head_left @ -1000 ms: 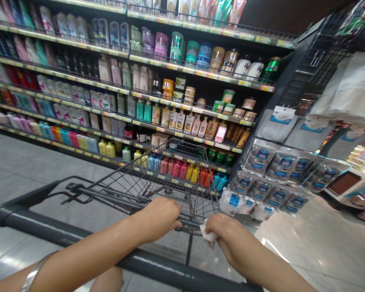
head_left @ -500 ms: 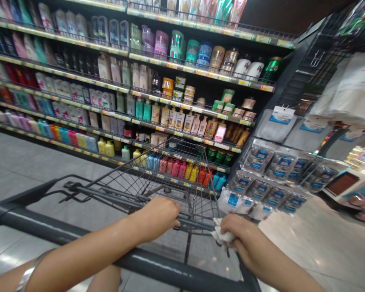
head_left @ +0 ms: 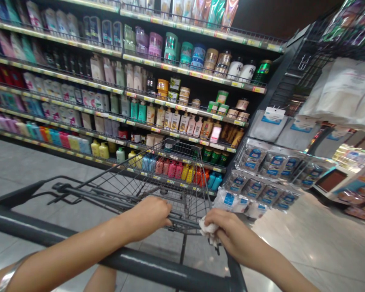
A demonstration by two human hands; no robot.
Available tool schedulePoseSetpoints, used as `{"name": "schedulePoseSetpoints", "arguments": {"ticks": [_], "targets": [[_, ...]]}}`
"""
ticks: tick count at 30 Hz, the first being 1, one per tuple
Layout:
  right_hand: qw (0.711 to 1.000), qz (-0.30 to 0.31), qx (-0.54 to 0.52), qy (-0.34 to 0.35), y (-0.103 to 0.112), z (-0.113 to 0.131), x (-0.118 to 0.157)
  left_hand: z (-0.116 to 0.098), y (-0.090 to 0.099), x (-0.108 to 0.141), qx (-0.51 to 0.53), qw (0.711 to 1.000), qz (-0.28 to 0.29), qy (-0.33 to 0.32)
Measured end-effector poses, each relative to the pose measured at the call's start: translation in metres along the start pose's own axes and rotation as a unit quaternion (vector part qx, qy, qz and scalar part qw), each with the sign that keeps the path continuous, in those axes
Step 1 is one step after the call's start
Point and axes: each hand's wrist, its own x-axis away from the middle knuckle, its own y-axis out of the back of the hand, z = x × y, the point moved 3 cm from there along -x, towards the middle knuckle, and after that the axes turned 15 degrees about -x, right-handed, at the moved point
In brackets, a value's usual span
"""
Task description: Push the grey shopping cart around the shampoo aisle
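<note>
The right hand [head_left: 229, 230] pinches a crumpled white tissue [head_left: 209, 232] at the near end of the shopping cart [head_left: 88, 194]; its fingertips are partly buried in the folds, so whether the tissue touches the metal is hard to tell. The left hand [head_left: 152, 217] is curled over the basket's near rail, its knuckles up. Its palm and most of its fingers are hidden, and I cannot tell whether it grips the rail or holds anything.

The left forearm crosses above the cart's handle [head_left: 170, 267], covering a stretch of it; the handle's left end runs out of view. A silvery bracelet [head_left: 13, 275] is cut off at the lower left, and a bare leg [head_left: 101, 280] shows only in part below the handle.

Beyond, shelves of bottles [head_left: 172, 169] and jars are cropped left and above, their labels mostly unreadable. One package [head_left: 215, 133] is pixelated. Plastic-wrapped packs [head_left: 252, 156] hang at right.
</note>
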Motion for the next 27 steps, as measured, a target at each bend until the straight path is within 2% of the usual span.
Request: {"name": "schedulePoseSetpoints", "arguments": {"ticks": [4,8,12,14,17,19,21,23,27], "targets": [[1.000,-0.022,-0.010,0.011,-0.013,0.004,-0.016,0.001,0.002,0.001,0.004,1.000,0.000,0.002],[1.000,-0.015,0.002,0.011,-0.035,0.011,-0.041,-0.001,0.001,-0.001,0.021,1.000,0.000,0.014],[0.998,-0.054,0.001,-0.039,-0.044,0.017,-0.055,-0.003,0.002,0.001,0.027,0.999,-0.017,0.008],[0.996,-0.051,0.013,-0.073,-0.045,0.018,-0.057,-0.001,0.006,0.004,0.020,0.999,-0.046,-0.010],[0.995,-0.027,0.046,-0.082,-0.044,0.017,-0.054,0.010,0.017,0.012,0.027,0.990,-0.137,-0.027],[0.994,-0.012,0.069,-0.079,-0.042,0.015,-0.051,0.024,0.022,0.020,0.037,0.979,-0.199,-0.014],[0.992,0.004,0.088,-0.086,-0.039,0.012,-0.046,0.040,0.023,0.030,0.049,0.971,-0.233,0.012],[0.990,0.016,0.102,-0.097,-0.035,0.009,-0.041,0.057,0.019,0.039,0.066,0.971,-0.228,0.041],[0.988,0.025,0.109,-0.105,-0.024,0.002,-0.032,0.077,0.002,0.056,0.105,0.982,-0.126,0.091]]}}
